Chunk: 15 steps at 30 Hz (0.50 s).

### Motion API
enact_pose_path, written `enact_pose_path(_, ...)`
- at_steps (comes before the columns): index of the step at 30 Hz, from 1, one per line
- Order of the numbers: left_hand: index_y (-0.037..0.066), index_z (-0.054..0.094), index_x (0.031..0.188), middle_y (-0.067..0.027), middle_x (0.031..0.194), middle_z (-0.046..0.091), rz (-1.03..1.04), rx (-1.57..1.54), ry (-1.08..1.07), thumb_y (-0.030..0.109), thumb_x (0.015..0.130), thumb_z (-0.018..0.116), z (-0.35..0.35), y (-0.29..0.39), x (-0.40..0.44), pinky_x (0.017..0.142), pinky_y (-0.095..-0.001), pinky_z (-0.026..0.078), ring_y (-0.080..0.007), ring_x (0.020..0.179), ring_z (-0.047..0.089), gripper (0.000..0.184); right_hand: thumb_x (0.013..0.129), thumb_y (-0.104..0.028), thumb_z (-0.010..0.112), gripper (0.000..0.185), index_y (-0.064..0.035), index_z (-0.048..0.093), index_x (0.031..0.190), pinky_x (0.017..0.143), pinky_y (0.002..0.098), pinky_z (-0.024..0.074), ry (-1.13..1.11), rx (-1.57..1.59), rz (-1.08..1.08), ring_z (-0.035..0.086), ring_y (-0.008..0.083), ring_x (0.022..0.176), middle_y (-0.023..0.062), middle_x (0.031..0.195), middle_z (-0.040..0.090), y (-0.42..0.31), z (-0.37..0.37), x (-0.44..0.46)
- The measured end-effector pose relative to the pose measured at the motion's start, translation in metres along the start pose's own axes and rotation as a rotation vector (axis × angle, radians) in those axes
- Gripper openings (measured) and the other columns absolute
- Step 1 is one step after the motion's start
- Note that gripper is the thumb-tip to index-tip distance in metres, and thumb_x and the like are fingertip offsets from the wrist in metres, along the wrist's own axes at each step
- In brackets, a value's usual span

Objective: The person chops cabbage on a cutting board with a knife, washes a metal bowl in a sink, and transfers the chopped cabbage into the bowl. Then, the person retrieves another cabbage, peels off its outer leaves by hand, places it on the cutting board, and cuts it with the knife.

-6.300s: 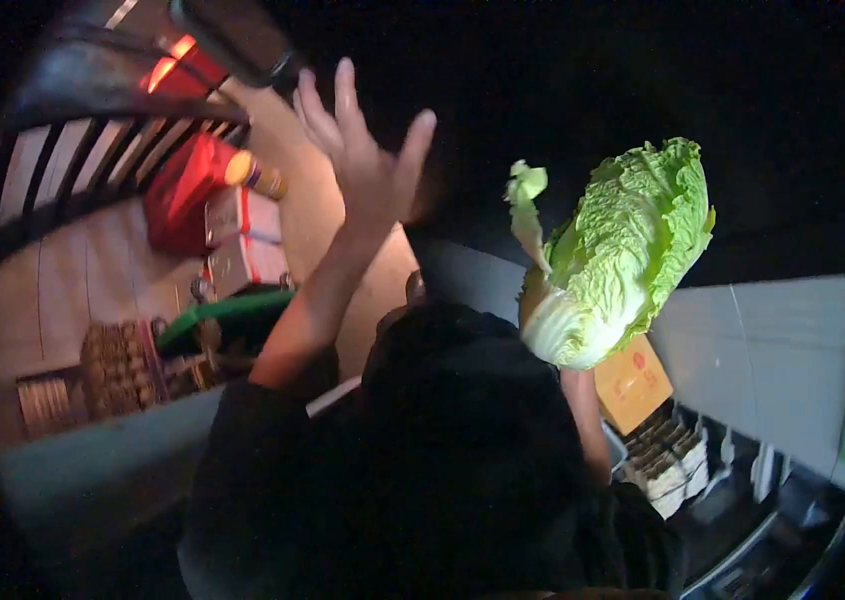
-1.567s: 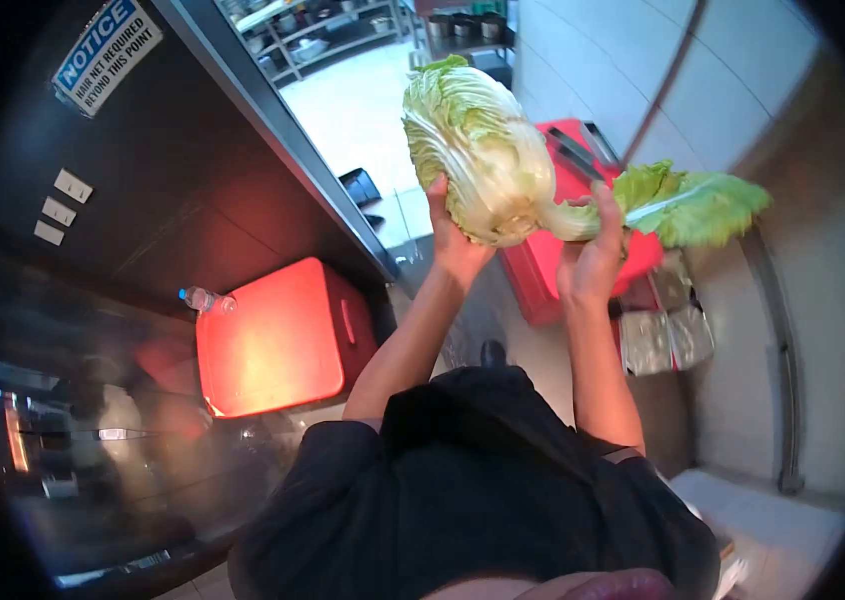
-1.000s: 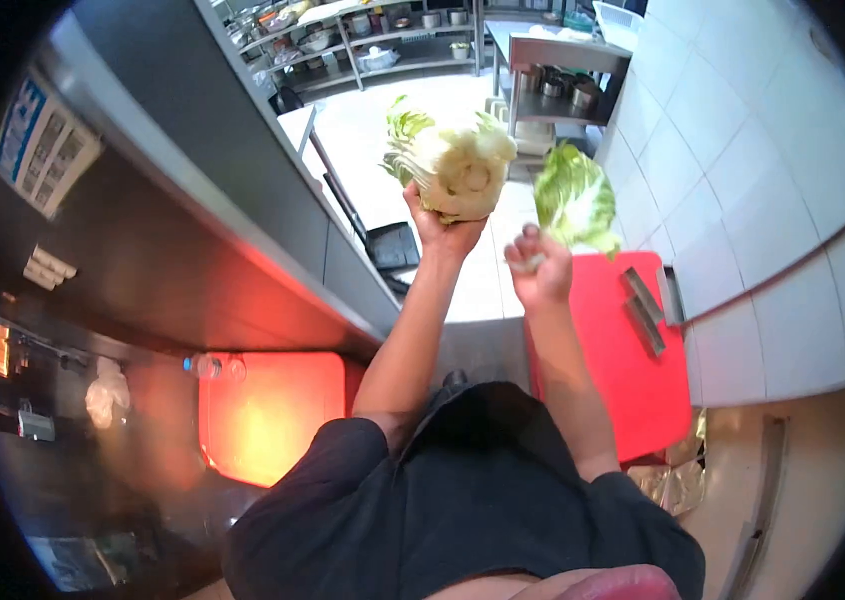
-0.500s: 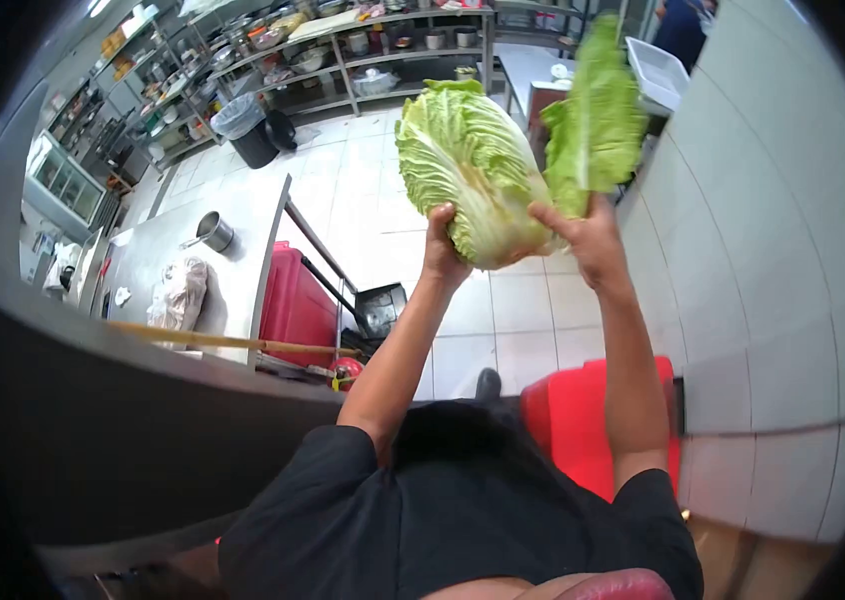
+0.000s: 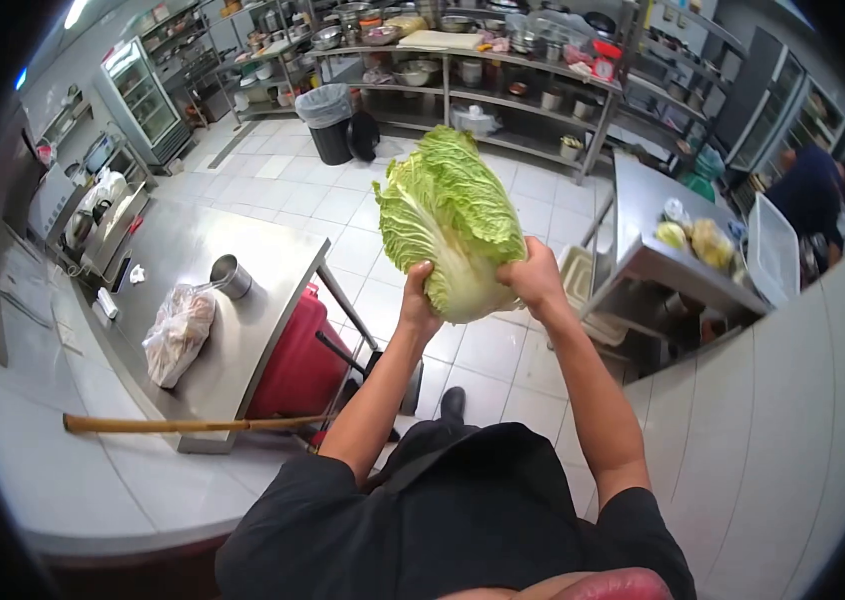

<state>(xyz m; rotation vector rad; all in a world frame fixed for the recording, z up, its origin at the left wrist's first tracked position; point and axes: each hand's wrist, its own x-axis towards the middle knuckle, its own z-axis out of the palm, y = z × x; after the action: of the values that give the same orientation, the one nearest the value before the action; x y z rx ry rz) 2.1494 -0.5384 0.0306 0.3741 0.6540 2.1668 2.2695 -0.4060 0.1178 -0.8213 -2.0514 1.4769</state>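
A Chinese cabbage [image 5: 443,245], with pale white ribs and crinkled green leaves, is held up in front of me, its white base toward me. My left hand [image 5: 420,302] grips its lower left side, thumb on the near face. On the lower right, my right hand [image 5: 538,280] is closed on it, thumb pressed against the white part. A broad green leaf [image 5: 468,185] lies over the upper right of the head. The fingers behind the cabbage are hidden.
At left, a steel table [image 5: 278,235] bears a metal pot [image 5: 233,277] and a plastic bag [image 5: 179,335]. A wooden stick [image 5: 183,425] crosses its near end. Another steel table [image 5: 658,215] stands at right, near a person [image 5: 811,190]. A bin [image 5: 328,125] stands ahead.
The leaf my right hand held apart from the cabbage now appears laid against its upper right. My right hand has moved onto the head. The view has shifted, showing more of the room ahead.
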Motion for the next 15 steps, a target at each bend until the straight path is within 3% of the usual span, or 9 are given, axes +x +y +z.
enact_pose_path(2,0.002,0.043,0.131,-0.0138,0.122,0.055,0.020,0.006,0.039,0.033,0.078,0.061,-0.016,-0.003,0.043,0.098,-0.0413,0.046,-0.0272,0.111,0.056,0.063,0.062,-0.004,0.061,0.034,0.0029,0.058,0.095,0.068,0.0296,0.0472,0.130,-0.096,-0.085,0.057,0.0187,0.073,0.0088,0.081,0.062,0.023,0.013,0.047)
enact_pose_path(3,0.002,0.043,0.130,-0.0133,0.122,0.056,0.032,-0.024,0.022,0.033,0.078,0.061,-0.013,-0.001,0.069,0.097,-0.0412,0.046,-0.0269,0.111,0.056,0.063,0.065,-0.006,0.061,0.028,0.0041,0.056,0.091,0.075,0.0353,0.0481,0.212,-0.073,-0.127,0.062,0.0237,0.081,0.0166,0.085,0.064,0.020,0.012,0.059)
enact_pose_path(7,0.004,0.043,0.130,-0.0110,0.121,0.056,0.034,-0.147,0.013,0.033,0.080,0.061,-0.003,-0.011,0.133,0.096,-0.0414,0.047,-0.0260,0.111,0.056,0.061,0.069,0.001,0.055,0.024,0.0031,0.056,0.093,0.071,0.0338,0.0470,0.449,0.158,-0.315,0.059,0.0234,0.076,0.0128,0.086,0.062,0.020,0.007,0.110)
enact_pose_path(10,0.007,0.044,0.131,-0.0102,0.127,0.054,-0.065,-0.292,0.078,0.039,0.081,0.058,0.004,-0.020,0.185,0.102,-0.0435,0.041,-0.0293,0.115,0.053,0.062,0.068,0.008,0.051,0.026,0.0013,0.054,0.093,0.065,0.0306,0.0460,0.610,0.792,-0.160,0.057,0.0199,0.073,0.0076,0.088,0.058,0.025,0.000,0.159)
enact_pose_path(11,0.011,0.044,0.133,-0.0089,0.131,0.051,-0.084,-0.325,0.076,0.044,0.081,0.055,0.007,-0.024,0.199,0.104,-0.0443,0.038,-0.0296,0.119,0.050,0.062,0.065,0.015,0.048,0.031,-0.0001,0.052,0.092,0.060,0.0280,0.0449,0.555,0.920,-0.023,0.054,0.0166,0.070,0.0037,0.086,0.053,0.017,-0.011,0.165)
enact_pose_path(14,0.013,0.043,0.133,-0.0088,0.133,0.049,-0.107,-0.426,0.006,0.047,0.080,0.056,0.006,-0.033,0.240,0.104,-0.0456,0.038,-0.0293,0.121,0.048,0.065,0.062,0.017,0.046,0.033,-0.0005,0.050,0.090,0.056,0.0285,0.0445,0.452,1.169,-0.039,0.051,0.0156,0.065,0.0025,0.081,0.049,0.029,-0.019,0.204)
enact_pose_path(15,0.014,0.043,0.134,-0.0080,0.134,0.048,-0.090,-0.402,-0.006,0.050,0.078,0.057,0.005,-0.035,0.254,0.103,-0.0467,0.038,-0.0290,0.121,0.047,0.068,0.062,0.017,0.045,0.037,-0.0002,0.051,0.094,0.064,0.0320,0.0491,0.430,1.192,-0.023,0.056,0.0188,0.072,0.0045,0.086,0.052,0.031,-0.022,0.215)
